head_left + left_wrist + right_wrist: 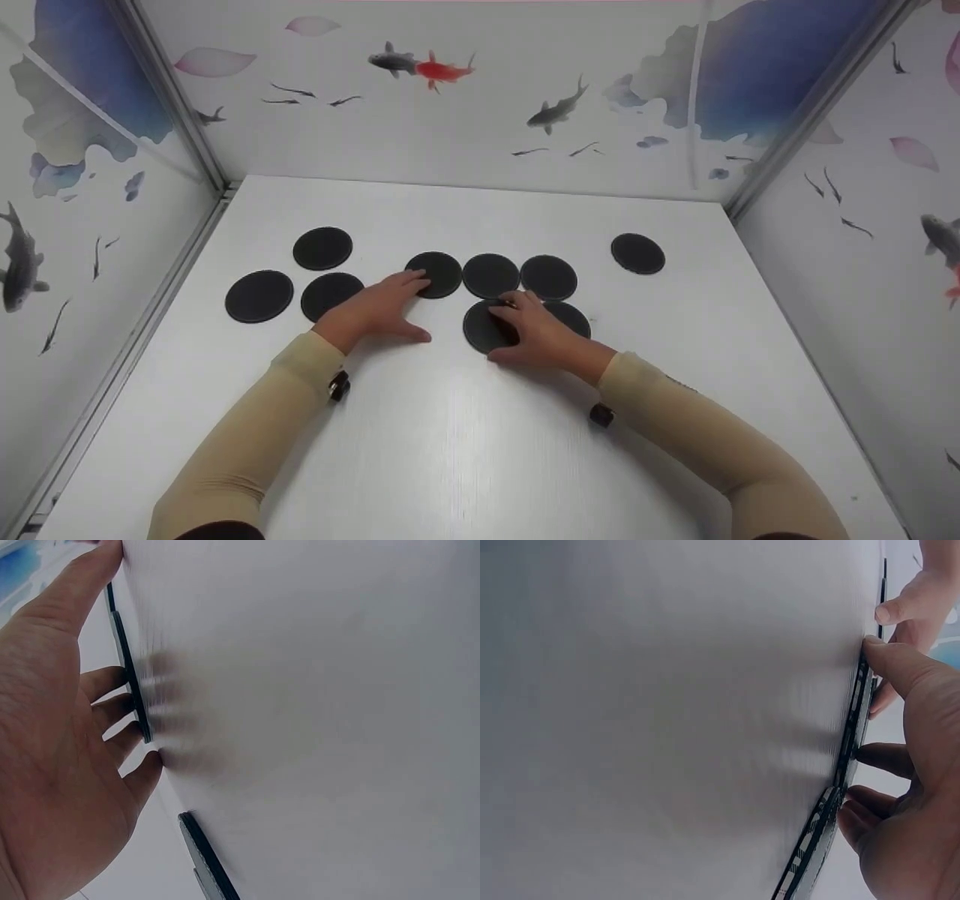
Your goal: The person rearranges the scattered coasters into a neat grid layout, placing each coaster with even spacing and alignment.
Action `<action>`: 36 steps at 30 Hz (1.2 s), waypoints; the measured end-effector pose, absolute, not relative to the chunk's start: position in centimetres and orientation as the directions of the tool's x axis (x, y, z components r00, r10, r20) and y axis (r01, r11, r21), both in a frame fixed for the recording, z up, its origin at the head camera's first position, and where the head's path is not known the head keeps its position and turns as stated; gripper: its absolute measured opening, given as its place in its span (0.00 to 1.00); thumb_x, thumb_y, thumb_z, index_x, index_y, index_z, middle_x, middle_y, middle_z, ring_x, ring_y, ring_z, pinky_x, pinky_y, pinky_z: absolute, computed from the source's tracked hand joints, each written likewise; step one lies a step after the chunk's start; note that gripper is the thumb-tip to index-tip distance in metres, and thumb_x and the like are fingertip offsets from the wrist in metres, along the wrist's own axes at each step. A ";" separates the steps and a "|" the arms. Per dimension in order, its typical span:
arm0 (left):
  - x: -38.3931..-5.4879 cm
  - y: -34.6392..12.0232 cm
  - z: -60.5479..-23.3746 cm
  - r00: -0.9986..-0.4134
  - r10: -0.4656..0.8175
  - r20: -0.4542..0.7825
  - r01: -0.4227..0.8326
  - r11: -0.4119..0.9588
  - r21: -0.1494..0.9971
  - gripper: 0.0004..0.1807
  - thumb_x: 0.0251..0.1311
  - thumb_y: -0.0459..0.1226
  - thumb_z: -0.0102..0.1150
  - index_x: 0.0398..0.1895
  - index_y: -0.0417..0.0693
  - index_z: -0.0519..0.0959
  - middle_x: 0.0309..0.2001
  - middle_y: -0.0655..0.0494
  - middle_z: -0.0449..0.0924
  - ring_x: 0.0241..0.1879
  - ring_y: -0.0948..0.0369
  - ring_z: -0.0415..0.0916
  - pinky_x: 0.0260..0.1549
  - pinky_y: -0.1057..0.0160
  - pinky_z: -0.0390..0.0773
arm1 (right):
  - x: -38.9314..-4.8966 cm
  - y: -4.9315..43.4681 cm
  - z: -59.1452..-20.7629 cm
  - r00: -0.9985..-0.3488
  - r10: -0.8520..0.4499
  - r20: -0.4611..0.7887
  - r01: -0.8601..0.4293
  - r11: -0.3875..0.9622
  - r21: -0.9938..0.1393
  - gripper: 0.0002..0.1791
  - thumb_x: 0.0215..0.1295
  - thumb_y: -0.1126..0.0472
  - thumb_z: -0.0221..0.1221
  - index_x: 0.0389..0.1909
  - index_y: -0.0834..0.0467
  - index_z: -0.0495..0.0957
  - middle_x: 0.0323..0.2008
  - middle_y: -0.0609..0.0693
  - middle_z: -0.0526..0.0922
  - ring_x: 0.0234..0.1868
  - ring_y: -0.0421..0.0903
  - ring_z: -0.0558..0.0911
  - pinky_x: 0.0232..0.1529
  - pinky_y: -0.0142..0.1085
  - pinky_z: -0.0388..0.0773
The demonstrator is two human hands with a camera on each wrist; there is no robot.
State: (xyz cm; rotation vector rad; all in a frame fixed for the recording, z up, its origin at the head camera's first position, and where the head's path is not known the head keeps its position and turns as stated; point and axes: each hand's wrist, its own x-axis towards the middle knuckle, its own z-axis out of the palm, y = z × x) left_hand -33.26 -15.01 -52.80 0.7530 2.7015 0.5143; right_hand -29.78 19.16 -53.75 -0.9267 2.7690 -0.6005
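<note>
Three flat round black discs lie in a row in the middle of the head view. The fingertips of my left hand (379, 309) rest on the left disc (442, 279) of that row, the thumb held apart and off the disc. My right hand (546, 334) spans the near disc (480, 330) just below the row, its thumb at the near edge and its fingers bent over the far side. Under that hand's wrist side, another disc (574, 319) is partly covered. In the right wrist view, thumb and fingers (885, 757) meet the disc's rim.
At the left lie three more discs, one upper (322, 248), one outer (259, 296) and one beside my left wrist (326, 295). A single disc (637, 253) is apart at the right. Printed panels (480, 142) wall in the white table (450, 450) at the back and sides.
</note>
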 end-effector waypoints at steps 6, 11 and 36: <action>-33.1 -15.0 -52.7 -0.822 0.540 -0.180 0.434 0.799 0.416 0.59 0.63 0.63 0.76 0.89 0.46 0.59 0.90 0.48 0.49 0.88 0.45 0.46 0.83 0.42 0.56 | -29.8 19.2 -53.9 -0.790 -0.613 -0.016 -0.551 0.721 -0.421 0.48 0.66 0.38 0.77 0.80 0.59 0.74 0.80 0.59 0.66 0.80 0.59 0.64 0.77 0.56 0.70; -33.2 -15.1 -52.8 -0.821 0.545 -0.172 0.443 0.797 0.410 0.60 0.63 0.63 0.76 0.89 0.46 0.59 0.90 0.48 0.49 0.88 0.45 0.46 0.83 0.42 0.56 | -29.9 19.1 -53.9 -0.796 -0.605 -0.018 -0.544 0.728 -0.418 0.48 0.66 0.39 0.77 0.80 0.58 0.74 0.80 0.58 0.66 0.81 0.59 0.63 0.78 0.55 0.69; -33.1 -15.0 -52.5 -0.819 0.547 -0.175 0.439 0.793 0.422 0.60 0.63 0.62 0.77 0.89 0.45 0.59 0.90 0.48 0.49 0.88 0.45 0.45 0.84 0.42 0.55 | -32.7 25.7 -52.2 -0.820 -0.572 0.019 -0.506 0.710 -0.490 0.48 0.66 0.43 0.79 0.81 0.57 0.72 0.81 0.57 0.67 0.82 0.59 0.62 0.81 0.57 0.65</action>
